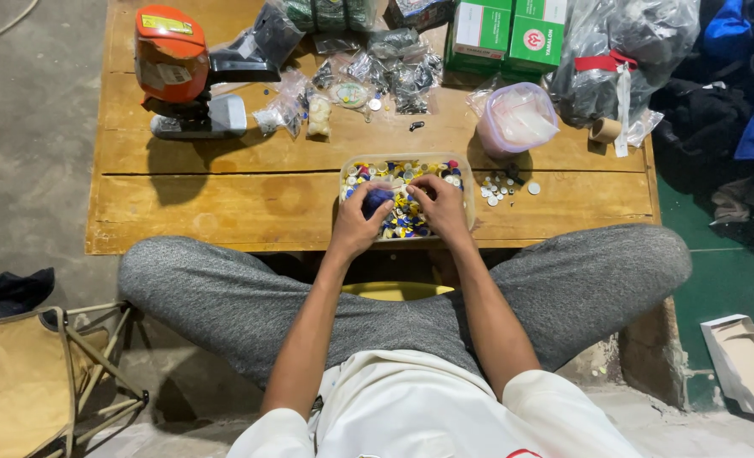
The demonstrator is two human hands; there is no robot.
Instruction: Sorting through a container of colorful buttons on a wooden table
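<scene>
At the wooden table's (224, 212) near edge, left hand (361, 222) grips a blue piece (377, 200) over the tub (470, 197); right hand (441, 206) curls narrow inside.

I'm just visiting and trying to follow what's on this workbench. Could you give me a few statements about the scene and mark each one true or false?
1. Both hands are over the clear plastic tub of small coloured pieces. True.
2. The left hand holds something dark blue. True: a dark blue piece sits at its fingers.
3. The orange machine stands at the right end of the wooden table. False: it stands at the left end.
4. The green boxes lie on the floor. False: they stand at the table's far edge.
5. The right hand rests on the pink-lidded container. False: it is at the tub.
</scene>
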